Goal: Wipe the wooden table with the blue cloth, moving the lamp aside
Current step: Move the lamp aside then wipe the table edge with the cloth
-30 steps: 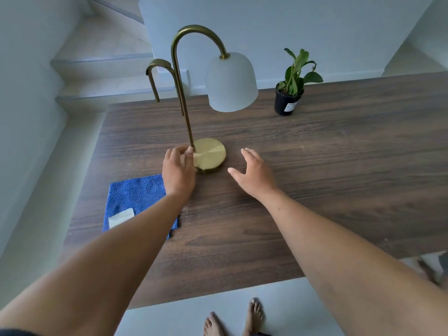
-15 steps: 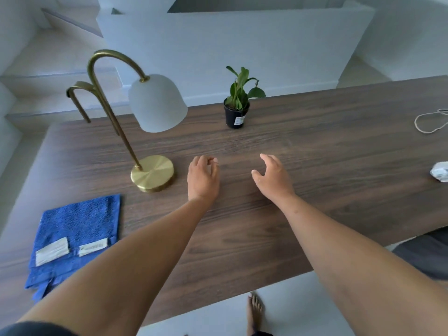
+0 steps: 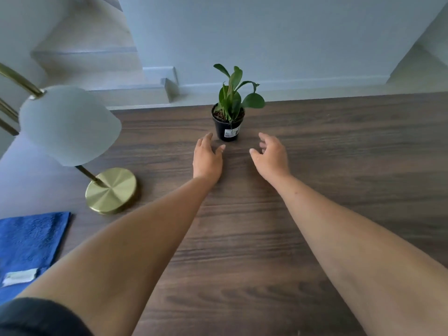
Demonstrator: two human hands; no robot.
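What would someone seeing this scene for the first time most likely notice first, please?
Probably the two bare arms stretching across the dark wooden table, with the left hand and right hand open on either side of a small potted plant near the far edge, neither visibly touching it. Next, the brass lamp with its white shade stands at the left, and a blue cloth lies flat at the near left corner.

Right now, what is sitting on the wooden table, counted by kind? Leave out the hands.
Lamp: 1
Potted plant: 1
Blue cloth: 1
Total: 3 things on the table
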